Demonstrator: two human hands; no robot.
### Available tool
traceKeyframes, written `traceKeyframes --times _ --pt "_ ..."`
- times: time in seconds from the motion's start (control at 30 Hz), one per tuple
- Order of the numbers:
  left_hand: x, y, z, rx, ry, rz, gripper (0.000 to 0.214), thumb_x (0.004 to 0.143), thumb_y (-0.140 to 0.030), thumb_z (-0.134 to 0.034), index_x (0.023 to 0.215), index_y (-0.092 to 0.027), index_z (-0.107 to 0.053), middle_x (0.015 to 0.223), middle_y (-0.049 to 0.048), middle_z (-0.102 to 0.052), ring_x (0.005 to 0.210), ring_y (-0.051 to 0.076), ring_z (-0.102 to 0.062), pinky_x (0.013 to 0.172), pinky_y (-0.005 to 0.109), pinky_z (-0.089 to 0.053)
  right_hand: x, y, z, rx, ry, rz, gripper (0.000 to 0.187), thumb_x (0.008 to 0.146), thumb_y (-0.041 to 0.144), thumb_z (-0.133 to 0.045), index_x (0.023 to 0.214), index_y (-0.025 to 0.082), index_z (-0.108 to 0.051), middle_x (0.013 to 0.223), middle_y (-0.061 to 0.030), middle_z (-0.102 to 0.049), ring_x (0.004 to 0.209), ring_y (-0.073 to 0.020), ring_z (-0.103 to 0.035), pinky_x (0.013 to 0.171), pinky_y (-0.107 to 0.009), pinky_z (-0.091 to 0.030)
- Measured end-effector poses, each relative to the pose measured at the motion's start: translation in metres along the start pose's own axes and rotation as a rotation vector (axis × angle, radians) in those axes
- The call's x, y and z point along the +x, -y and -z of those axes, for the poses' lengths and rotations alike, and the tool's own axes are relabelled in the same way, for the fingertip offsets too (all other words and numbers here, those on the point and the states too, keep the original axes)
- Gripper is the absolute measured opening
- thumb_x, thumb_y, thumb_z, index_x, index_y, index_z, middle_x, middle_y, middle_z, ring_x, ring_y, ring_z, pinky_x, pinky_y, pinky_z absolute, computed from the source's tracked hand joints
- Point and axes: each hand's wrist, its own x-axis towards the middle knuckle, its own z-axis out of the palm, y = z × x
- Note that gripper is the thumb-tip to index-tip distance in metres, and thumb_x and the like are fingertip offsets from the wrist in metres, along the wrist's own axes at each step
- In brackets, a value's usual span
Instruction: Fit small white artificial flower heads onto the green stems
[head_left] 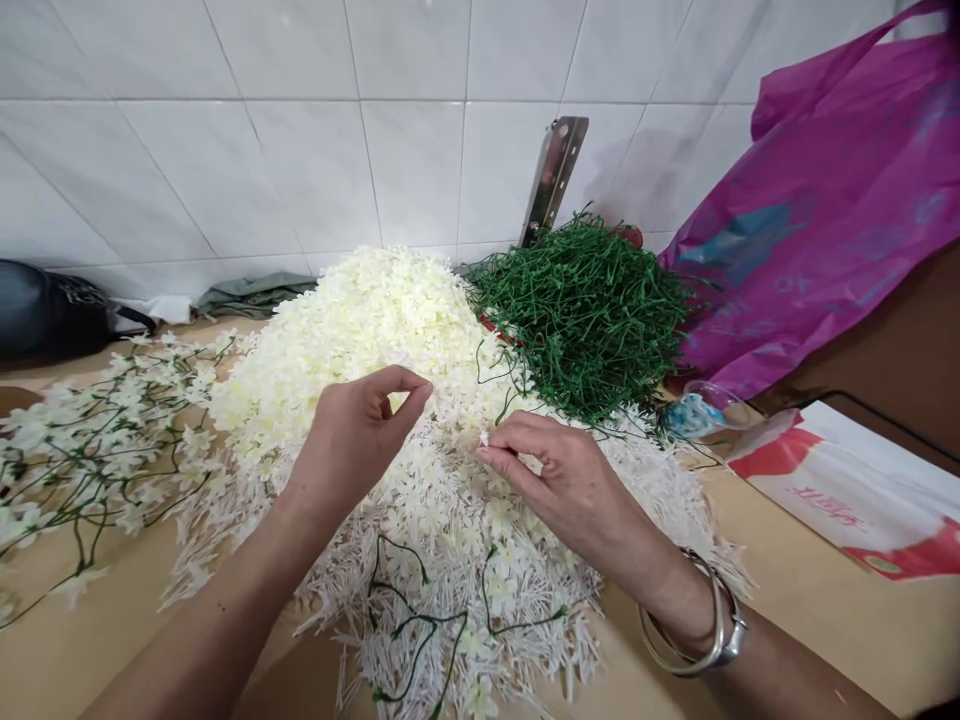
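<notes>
My left hand [367, 425] is closed in a pinch above the heap, thumb and index fingertip together. Whatever sits between those tips is too small to make out. Slightly lower and to the right, my right hand [559, 475] pinches a small white flower piece [484, 438] at its fingertips. Beneath both hands spreads a pile of thin white plastic stems [420, 600], backed by a mound of cream-white artificial petals [390, 310]. Bare green stems [431, 620] lie on the near part of the pile. A green stem also shows just behind my right fingers.
Green artificial stems [592, 310] are heaped at the back right, by a metal bracket [555, 180] against the tiled wall. Assembled white flower sprays [112, 440] lie left. A purple bag [832, 200], a clear plastic cup [701, 410] and a red-white packet [855, 490] occupy the right.
</notes>
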Motion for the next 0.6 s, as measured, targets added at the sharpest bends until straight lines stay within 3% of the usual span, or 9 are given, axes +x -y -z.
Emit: traceKeyframes --times 0.13,0.27,0.43,0.6 --pt "-0.029 0.012 -0.009 -0.175 0.086 0.245 0.021 0.088 -0.041 -0.070 0.078 -0.022 -0.070 0.044 -0.0066 -0.047 0.038 0.010 -0.038 0.043 0.023 -0.028 -0.007 0.001 -0.016 0.117 -0.003 -0.039 0.037 0.104 0.033 -0.058 0.069 0.022 -0.051 0.072 0.0015 -0.052 0.072 -0.0154 -0.051 0.068 -0.031 -0.038" --pt "-0.049 0.023 -0.017 -0.485 0.115 0.442 0.022 0.081 -0.039 -0.079 0.083 -0.019 -0.069 0.049 -0.0073 -0.049 0.043 0.009 -0.043 0.044 0.020 -0.034 -0.009 -0.001 -0.032 0.204 -0.007 -0.042 0.036 0.102 0.032 -0.062 0.070 0.022 -0.050 0.080 0.0004 -0.055 0.078 -0.0155 -0.053 0.073 -0.031 -0.040" --pt "-0.056 0.024 -0.025 -0.636 0.039 0.450 0.032 0.078 -0.035 -0.085 0.101 -0.017 -0.073 0.082 -0.0012 -0.065 0.054 0.006 -0.046 0.048 0.019 -0.039 -0.012 -0.004 -0.037 0.176 -0.015 0.020 0.037 0.106 0.028 -0.052 0.071 0.023 -0.042 0.075 0.0020 -0.045 0.072 -0.0148 -0.045 0.067 -0.031 -0.037" --pt "-0.060 0.023 -0.029 -0.576 -0.002 0.418 0.021 0.087 -0.032 -0.079 0.102 -0.018 -0.077 0.067 -0.0040 -0.061 0.056 0.008 -0.052 0.053 0.019 -0.043 -0.014 -0.005 -0.037 0.206 0.040 0.073 0.031 0.106 0.022 -0.051 0.075 0.023 -0.046 0.086 -0.0012 -0.052 0.083 -0.0154 -0.053 0.077 -0.031 -0.043"
